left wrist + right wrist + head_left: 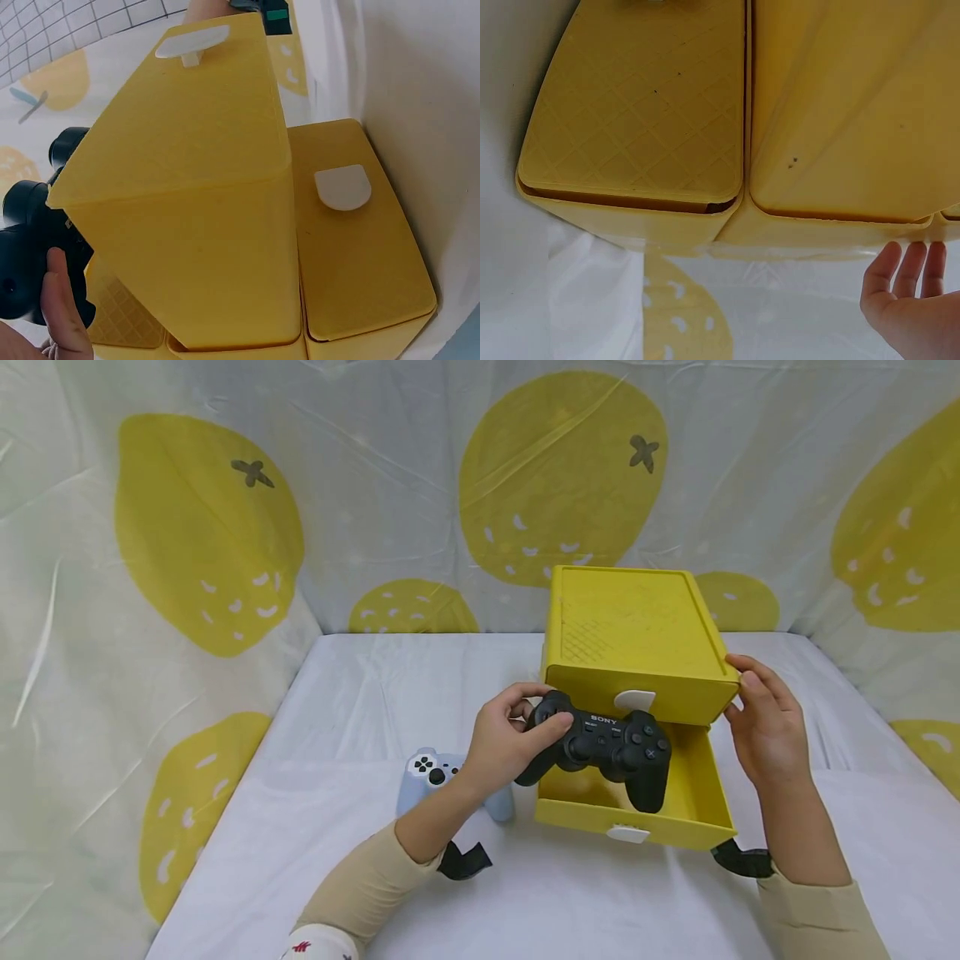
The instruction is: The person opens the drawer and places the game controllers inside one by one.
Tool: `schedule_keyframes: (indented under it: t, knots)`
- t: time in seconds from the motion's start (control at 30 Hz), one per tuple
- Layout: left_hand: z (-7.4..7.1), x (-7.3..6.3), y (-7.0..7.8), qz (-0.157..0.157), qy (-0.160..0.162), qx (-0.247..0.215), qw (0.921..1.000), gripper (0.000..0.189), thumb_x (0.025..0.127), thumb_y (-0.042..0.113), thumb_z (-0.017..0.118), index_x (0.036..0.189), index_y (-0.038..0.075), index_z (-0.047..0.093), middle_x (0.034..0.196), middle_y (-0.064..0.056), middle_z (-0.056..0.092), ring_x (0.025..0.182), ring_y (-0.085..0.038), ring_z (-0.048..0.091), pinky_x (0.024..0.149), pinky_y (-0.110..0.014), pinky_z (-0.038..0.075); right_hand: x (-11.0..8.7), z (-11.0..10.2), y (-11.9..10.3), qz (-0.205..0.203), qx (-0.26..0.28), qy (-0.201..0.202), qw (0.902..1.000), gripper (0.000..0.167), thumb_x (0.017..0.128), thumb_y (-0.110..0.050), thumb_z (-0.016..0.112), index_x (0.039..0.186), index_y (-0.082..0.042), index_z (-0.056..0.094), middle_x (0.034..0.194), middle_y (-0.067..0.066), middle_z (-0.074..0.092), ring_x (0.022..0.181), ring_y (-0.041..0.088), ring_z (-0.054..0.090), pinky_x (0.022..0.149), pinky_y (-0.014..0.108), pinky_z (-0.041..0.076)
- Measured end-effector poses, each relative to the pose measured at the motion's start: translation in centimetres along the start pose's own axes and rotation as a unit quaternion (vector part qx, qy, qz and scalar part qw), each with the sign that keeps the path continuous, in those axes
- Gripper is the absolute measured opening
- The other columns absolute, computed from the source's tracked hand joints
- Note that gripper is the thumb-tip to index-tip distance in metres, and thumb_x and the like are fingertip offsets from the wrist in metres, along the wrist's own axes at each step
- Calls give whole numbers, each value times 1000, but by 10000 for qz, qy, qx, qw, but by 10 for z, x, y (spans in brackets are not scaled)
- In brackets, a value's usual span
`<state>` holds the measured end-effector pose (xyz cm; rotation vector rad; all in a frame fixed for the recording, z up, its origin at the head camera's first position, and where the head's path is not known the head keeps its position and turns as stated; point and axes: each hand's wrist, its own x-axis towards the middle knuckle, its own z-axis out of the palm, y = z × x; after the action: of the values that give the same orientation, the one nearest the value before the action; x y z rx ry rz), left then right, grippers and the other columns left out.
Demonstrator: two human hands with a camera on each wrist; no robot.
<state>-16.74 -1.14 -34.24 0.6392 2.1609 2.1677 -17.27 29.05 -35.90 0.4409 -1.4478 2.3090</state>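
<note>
A black Sony game controller (600, 747) is in my left hand (513, 727), thumb on its face and fingers behind its left end. It overlaps the pulled-out lower drawer (675, 831) of a yellow drawer box (630, 618). Its dark grips also show beside the drawer in the left wrist view. My right hand (768, 722) touches the right side of the box near its upper front corner. In the right wrist view, its extended fingers (907, 274) meet the box's edge. A light blue controller (420, 785) lies on the table, partly hidden behind my left forearm.
White cloth covers the table (360, 693). Behind and beside it hang sheets printed with yellow lemons (210, 527). The upper drawer has a white pull tab (634, 700), and the lower drawer has another (628, 834). Black straps (463, 862) hang at both wrists.
</note>
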Motion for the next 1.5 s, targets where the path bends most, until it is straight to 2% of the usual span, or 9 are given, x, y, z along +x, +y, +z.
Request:
schedule_keyframes:
  t: [0.27, 0.47, 0.7, 0.93, 1.13, 1.5]
  knots:
    - [14, 3, -2, 4, -6, 265, 9996, 37, 85, 21, 73, 117, 6, 63, 73, -2, 47, 51, -10, 47, 54, -22, 50, -1, 1, 0, 43, -132, 17, 9999, 30, 103, -9, 46, 127, 5, 58, 119, 8, 55, 115, 21, 49, 96, 25, 44]
    - [22, 5, -4, 345, -67, 792, 9962, 37, 84, 23, 75, 116, 7, 63, 74, -2, 48, 57, -8, 45, 53, -19, 43, -1, 2, 0, 53, -196, 61, 9998, 30, 103, -9, 46, 127, 4, 59, 119, 8, 55, 114, 20, 50, 96, 24, 45]
    - [31, 5, -4, 506, -164, 1241, 9908, 36, 83, 24, 76, 113, 8, 64, 72, 1, 50, 60, -8, 47, 52, -18, 43, 0, 2, 0, 52, -169, 57, 9998, 29, 103, -8, 46, 126, 4, 60, 118, 8, 56, 113, 20, 50, 95, 25, 45]
    - [36, 4, -6, 549, -166, 1438, 9879, 34, 82, 25, 76, 111, 9, 65, 69, 3, 51, 59, -6, 47, 50, -17, 43, 0, 3, 1, 33, -169, 52, 9998, 29, 103, -8, 46, 125, 2, 61, 118, 8, 56, 114, 21, 50, 96, 25, 45]
    - [40, 4, -10, 746, -132, 1669, 9831, 35, 82, 26, 75, 111, 9, 65, 69, 5, 54, 62, -5, 50, 52, -18, 47, 0, 3, 1, 12, -173, 58, 9998, 29, 103, -8, 47, 126, 4, 60, 117, 8, 56, 113, 21, 50, 95, 25, 45]
    - [45, 2, -11, 647, -210, 1908, 9793, 36, 83, 29, 74, 112, 11, 65, 72, 6, 55, 65, -4, 52, 54, -17, 48, 0, 2, 1, 12, -121, 39, 9999, 30, 103, -8, 47, 126, 5, 59, 116, 8, 57, 113, 21, 50, 94, 26, 44]
